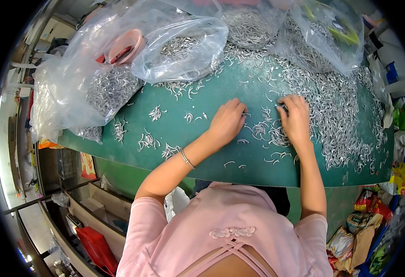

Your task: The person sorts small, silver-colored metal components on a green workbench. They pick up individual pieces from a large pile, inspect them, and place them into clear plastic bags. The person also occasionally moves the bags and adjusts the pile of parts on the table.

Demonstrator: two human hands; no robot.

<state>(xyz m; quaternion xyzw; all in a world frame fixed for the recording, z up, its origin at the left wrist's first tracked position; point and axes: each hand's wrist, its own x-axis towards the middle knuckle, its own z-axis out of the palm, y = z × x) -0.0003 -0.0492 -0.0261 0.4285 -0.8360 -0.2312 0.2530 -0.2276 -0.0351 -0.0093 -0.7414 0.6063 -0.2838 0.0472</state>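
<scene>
Small curved silvery metal pieces (336,120) lie spread in a broad heap on the green tabletop (188,154). My left hand (229,121) rests low over the table with its fingers curled together, and a curved metal piece (246,114) shows at the fingertips. To the right, my right hand (296,119) is bent at the edge of the heap, its thumb and forefinger closed on another small metal piece (279,106). Loose pieces (260,130) are scattered between the two hands. Small separate piles (148,140) sit left of my left forearm.
Clear plastic bags (181,48) filled with metal pieces line the far side. A pink tub (128,45) holding a red-handled tool stands among them at the far left. Below the table's left end are shelves and a red plastic case (95,249); colourful packets (368,207) fill the lower right.
</scene>
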